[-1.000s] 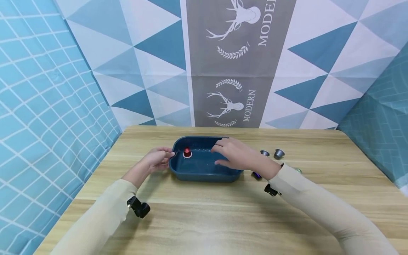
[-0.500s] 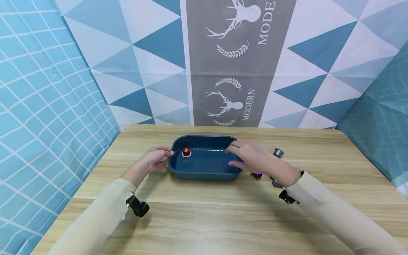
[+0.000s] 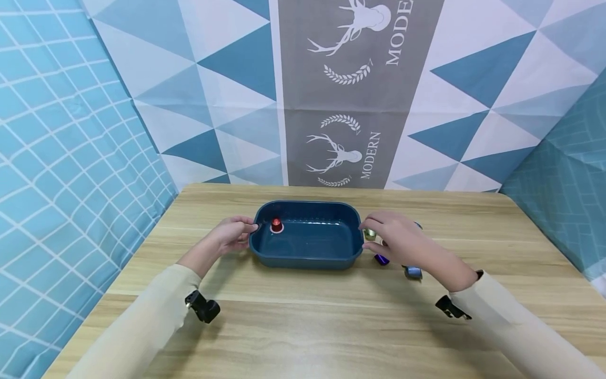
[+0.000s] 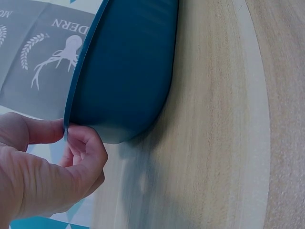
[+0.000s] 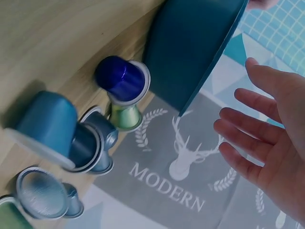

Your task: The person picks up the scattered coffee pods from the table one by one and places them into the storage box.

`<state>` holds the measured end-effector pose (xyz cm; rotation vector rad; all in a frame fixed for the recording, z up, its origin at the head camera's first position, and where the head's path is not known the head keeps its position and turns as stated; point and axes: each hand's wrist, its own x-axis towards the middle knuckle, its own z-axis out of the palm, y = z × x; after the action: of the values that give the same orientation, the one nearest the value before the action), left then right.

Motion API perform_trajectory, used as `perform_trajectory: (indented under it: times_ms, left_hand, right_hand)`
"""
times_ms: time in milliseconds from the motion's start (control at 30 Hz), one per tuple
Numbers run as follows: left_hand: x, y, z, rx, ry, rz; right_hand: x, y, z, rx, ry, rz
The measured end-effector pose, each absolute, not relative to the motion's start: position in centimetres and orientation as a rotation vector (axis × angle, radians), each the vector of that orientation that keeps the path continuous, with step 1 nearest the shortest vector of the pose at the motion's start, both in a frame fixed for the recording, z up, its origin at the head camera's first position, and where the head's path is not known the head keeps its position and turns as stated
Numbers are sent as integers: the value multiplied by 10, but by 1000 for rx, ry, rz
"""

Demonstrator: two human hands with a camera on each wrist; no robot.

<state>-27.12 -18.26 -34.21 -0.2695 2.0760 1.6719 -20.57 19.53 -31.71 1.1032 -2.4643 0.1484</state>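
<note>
My left hand (image 3: 232, 235) pinches the left rim of a dark blue plastic basin (image 3: 303, 262), thumb above and fingers beneath, as the left wrist view shows. Inside the basin, towards the left, a red coffee capsule (image 3: 276, 225) stands on its wide end. My right hand (image 3: 397, 238) hovers at the basin's right end with fingers spread, holding nothing in the right wrist view. Around and partly behind it lie several more capsules: a green-gold capsule (image 3: 370, 235), a dark blue capsule (image 5: 116, 78) and a lighter blue capsule (image 3: 413, 272).
In the right wrist view, more capsules cluster together, among them a teal capsule (image 5: 47, 124) and a green capsule (image 5: 13, 214) at the corner. All rest on a wooden table (image 3: 284, 326). Patterned cloth (image 3: 241, 95) hangs behind its far edge.
My right hand has moved right, from above the basin's inside to beyond its right end, near the capsules. My left hand keeps its hold on the rim, and the red capsule has stayed put.
</note>
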Motion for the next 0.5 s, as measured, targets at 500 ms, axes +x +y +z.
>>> perform_trajectory:
  times_ms: [500]
  left_hand:
    - [-271,-184,-343,-274,2089,1662]
  right_hand:
    - [-194,233,-327,1043,-2448,133]
